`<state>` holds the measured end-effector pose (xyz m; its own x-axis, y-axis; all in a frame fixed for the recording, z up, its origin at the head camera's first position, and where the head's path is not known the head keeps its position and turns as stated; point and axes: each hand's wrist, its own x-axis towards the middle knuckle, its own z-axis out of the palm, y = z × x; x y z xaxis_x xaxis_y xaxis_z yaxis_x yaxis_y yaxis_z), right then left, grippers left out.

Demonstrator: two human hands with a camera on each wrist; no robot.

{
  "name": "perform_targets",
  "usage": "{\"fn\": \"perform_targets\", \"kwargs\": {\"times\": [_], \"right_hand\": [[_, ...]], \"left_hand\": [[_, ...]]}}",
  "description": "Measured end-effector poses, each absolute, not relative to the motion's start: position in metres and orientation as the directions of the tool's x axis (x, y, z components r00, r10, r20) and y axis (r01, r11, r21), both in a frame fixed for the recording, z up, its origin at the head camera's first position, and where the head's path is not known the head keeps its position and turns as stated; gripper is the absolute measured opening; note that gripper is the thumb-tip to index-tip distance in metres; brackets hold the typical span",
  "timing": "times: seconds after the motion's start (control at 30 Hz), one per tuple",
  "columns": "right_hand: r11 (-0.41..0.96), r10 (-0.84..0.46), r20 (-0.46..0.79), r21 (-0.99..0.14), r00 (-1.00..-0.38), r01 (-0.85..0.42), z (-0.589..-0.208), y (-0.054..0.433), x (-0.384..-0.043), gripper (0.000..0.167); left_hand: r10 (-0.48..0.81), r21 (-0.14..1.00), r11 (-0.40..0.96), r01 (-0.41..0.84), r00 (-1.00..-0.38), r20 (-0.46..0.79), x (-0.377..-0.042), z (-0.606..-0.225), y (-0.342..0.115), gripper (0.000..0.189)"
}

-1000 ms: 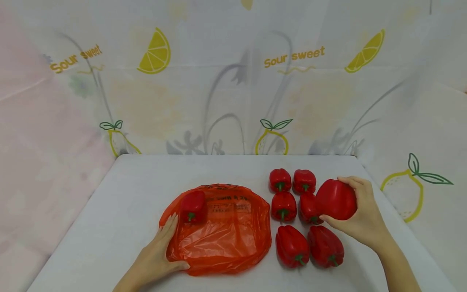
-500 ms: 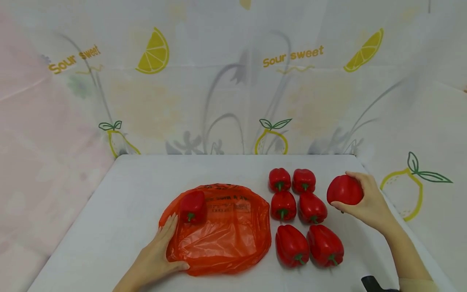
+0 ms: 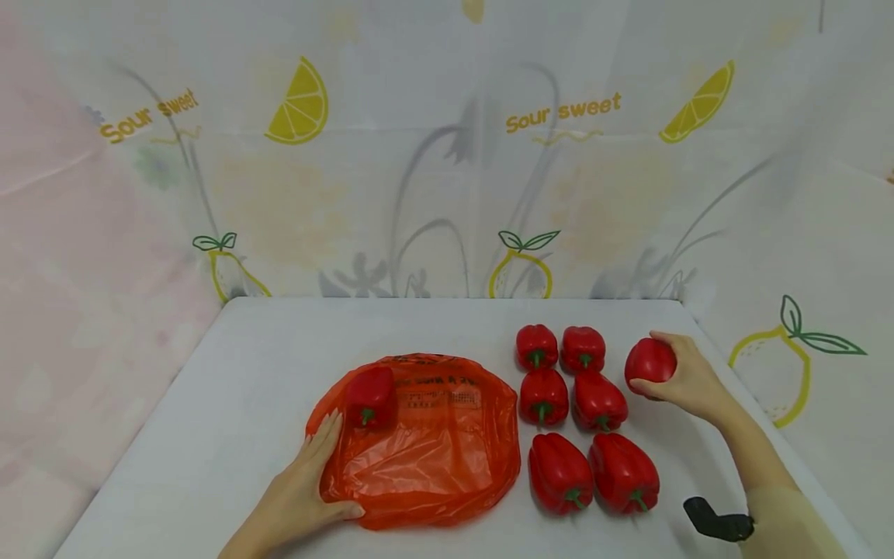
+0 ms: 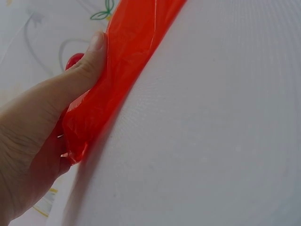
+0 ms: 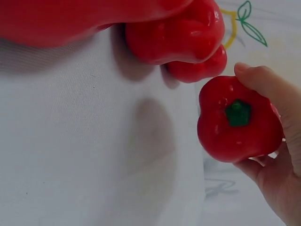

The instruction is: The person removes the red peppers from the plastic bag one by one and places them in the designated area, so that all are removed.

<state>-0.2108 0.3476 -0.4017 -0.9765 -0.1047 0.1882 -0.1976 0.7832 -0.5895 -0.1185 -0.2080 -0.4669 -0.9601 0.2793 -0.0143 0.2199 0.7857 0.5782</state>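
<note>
In the head view my right hand (image 3: 683,378) grips a red bell pepper (image 3: 649,366) at the far right, thumb on one side and fingers on the other. The right wrist view shows that pepper (image 5: 240,120) with its green stem towards the camera, its shadow on the table apart from it. My left hand (image 3: 296,481) rests along the left edge of an orange-red plastic bag (image 3: 433,466), fingers straight and thumb spread. In the left wrist view the thumb (image 4: 89,61) lies against the bag's side wall. One bell pepper (image 3: 370,396) lies within the bag's rim.
Several red bell peppers (image 3: 543,396) stand in two columns between the bag and my right hand. They lie on a white table (image 3: 279,334) with printed cloth (image 3: 419,194) behind it. A black strap piece (image 3: 719,522) shows by the right sleeve.
My right hand has carried the pepper to the right, away from the other peppers, and then back and lower beside the columns. My left hand and the bag stay put.
</note>
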Motion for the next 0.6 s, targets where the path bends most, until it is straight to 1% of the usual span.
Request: {"fn": "perform_targets", "kwargs": {"times": [0.33, 0.6], "right_hand": [[0.801, -0.193, 0.097, -0.559, -0.976, -0.214, -0.409, 0.344, -0.225, 0.078], [0.813, -0.212, 0.056, -0.544, -0.976, -0.208, -0.412, 0.344, -0.233, 0.078]], "left_hand": [[0.282, 0.575, 0.787, 0.225, -0.959, -0.011, -0.118, -0.467, -0.207, 0.126], [0.281, 0.578, 0.784, 0.224, -0.960, -0.010, -0.118, -0.467, -0.208, 0.126]]}}
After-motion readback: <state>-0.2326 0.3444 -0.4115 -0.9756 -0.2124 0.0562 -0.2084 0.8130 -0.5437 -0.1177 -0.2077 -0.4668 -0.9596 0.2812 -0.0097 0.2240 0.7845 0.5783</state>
